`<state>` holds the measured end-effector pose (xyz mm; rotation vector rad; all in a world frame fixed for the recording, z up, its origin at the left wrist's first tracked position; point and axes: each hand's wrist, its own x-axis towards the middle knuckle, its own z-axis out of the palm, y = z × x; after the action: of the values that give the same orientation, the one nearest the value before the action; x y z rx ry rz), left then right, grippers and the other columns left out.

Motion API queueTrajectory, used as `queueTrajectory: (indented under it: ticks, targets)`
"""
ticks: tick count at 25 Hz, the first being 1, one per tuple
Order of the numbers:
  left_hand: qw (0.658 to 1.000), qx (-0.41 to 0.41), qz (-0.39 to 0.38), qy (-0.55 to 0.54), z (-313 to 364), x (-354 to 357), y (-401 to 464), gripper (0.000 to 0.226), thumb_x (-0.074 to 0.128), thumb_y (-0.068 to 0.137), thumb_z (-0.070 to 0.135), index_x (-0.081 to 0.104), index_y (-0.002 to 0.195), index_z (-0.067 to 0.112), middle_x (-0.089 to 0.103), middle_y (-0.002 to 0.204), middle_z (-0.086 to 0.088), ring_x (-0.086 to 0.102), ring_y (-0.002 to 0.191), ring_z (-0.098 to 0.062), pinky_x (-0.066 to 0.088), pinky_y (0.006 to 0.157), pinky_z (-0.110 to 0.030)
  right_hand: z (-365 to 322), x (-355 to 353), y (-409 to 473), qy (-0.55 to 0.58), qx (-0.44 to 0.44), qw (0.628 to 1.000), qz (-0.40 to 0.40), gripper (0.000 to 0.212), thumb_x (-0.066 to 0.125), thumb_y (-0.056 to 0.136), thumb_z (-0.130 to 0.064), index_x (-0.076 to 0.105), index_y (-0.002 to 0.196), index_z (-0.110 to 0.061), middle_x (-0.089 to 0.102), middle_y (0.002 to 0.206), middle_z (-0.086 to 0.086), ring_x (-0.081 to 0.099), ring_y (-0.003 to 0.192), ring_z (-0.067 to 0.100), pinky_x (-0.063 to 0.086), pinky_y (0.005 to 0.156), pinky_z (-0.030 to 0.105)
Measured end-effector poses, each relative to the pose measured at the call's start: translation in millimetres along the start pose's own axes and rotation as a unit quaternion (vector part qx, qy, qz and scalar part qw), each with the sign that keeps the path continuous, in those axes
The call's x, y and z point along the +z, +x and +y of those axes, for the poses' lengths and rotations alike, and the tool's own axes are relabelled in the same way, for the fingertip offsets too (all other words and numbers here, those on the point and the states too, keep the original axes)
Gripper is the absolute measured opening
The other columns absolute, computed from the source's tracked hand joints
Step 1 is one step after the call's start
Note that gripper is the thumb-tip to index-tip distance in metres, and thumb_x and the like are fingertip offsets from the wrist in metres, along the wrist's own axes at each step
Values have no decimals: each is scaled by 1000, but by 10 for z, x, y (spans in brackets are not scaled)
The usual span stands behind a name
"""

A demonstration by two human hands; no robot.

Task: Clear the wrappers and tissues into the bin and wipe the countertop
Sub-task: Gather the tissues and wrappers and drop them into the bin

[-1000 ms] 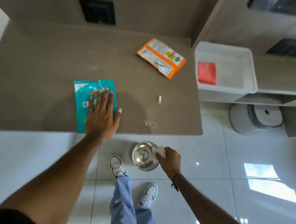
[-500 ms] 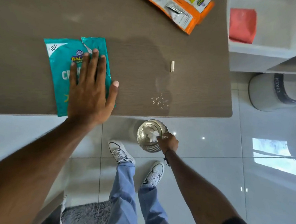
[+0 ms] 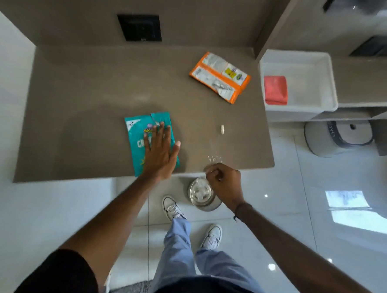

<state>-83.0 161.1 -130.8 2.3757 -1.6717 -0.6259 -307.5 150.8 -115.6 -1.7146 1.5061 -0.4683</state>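
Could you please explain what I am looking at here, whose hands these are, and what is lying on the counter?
No machine here: a person wears a camera on the head, looking down at their own two arms. The left hand lies flat on a teal wrapper on the brown countertop. The right hand is curled at the counter's front edge, above a small metal bin on the floor with white tissue inside; whether it holds anything I cannot tell. Also on the counter: an orange wrapper, a small white scrap and some crumbs. To the right, a white tray holds a red cloth.
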Motion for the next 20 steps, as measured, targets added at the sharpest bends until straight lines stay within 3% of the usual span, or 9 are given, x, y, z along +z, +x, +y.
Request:
queueTrajectory:
  ticks: [3, 5, 7, 9, 11, 13, 14, 17, 20]
  targets:
    - [989, -21, 69, -130, -81, -259, -52, 71, 26, 103, 48, 32, 161, 7, 30, 170, -17, 25, 159, -35, 15, 132, -54, -552, 148, 349, 6, 11, 1000, 3, 21, 57, 80, -14, 77, 82, -20, 74, 73, -20, 67, 65, -9, 48, 65, 10]
    - [972, -116, 150, -137, -197, -407, -100, 67, 56, 98, 35, 42, 153, -2, 47, 157, -25, 45, 146, -41, 35, 122, -52, -865, 345, 574, -13, 78, 996, -34, 27, 65, 78, -31, 77, 97, -17, 78, 82, -6, 71, 76, 7, 52, 71, 13]
    - [945, -264, 123, -149, -274, -512, -135, 79, 75, 85, 29, 44, 148, -4, 52, 147, -28, 51, 135, -44, 42, 112, -50, -1049, 544, 726, -10, 115, 989, -89, 32, 78, 76, -35, 73, 102, -16, 74, 83, -4, 67, 76, 13, 43, 57, 0]
    - [912, -337, 77, -221, -316, -533, -109, 82, 83, 78, 22, 43, 145, -6, 53, 142, -29, 54, 130, -43, 44, 109, -50, -1205, 703, 807, 14, 143, 981, -132, 37, 84, 74, -26, 69, 107, -15, 74, 91, 1, 67, 79, 15, 48, 57, 7]
    - [840, -356, 91, -400, -331, -572, 21, 66, 84, 77, 4, 48, 132, -6, 61, 129, -30, 66, 117, -42, 54, 102, -52, -1319, 784, 859, 31, 155, 974, -163, 34, 76, 76, -11, 71, 110, -11, 77, 101, 9, 72, 89, 24, 62, 76, 32]
    - [747, -372, 84, -545, -280, -673, 127, 36, 78, 80, -8, 58, 110, -2, 73, 103, -24, 75, 81, -31, 65, 72, -41, -1384, 738, 955, 24, 136, 973, -185, 37, 64, 77, -3, 72, 111, -14, 75, 97, 5, 70, 88, 24, 61, 86, 42]
    - [722, -370, 74, -580, -257, -706, 185, 21, 75, 82, -11, 64, 96, -1, 78, 86, -17, 75, 61, -21, 62, 55, -31, -1413, 660, 1045, 17, 128, 973, -192, 39, 61, 78, -2, 72, 113, -16, 72, 96, 3, 67, 87, 21, 60, 87, 42]
    - [714, -337, 48, -612, -105, -795, 371, 23, 74, 84, -9, 67, 73, 9, 71, 69, -7, 64, 36, 0, 47, 35, -13, -1455, 276, 1376, 32, 127, 968, -213, 40, 61, 84, 0, 70, 118, -18, 71, 98, 2, 66, 82, 16, 59, 87, 39]
    - [724, -303, 10, -619, 162, -865, 639, 15, 73, 89, -2, 68, 83, 12, 68, 74, -2, 58, 34, 6, 39, 33, -9, -1496, -225, 1757, 18, 114, 968, -224, 38, 64, 89, -3, 68, 125, -17, 73, 101, 2, 70, 82, 15, 60, 82, 32]
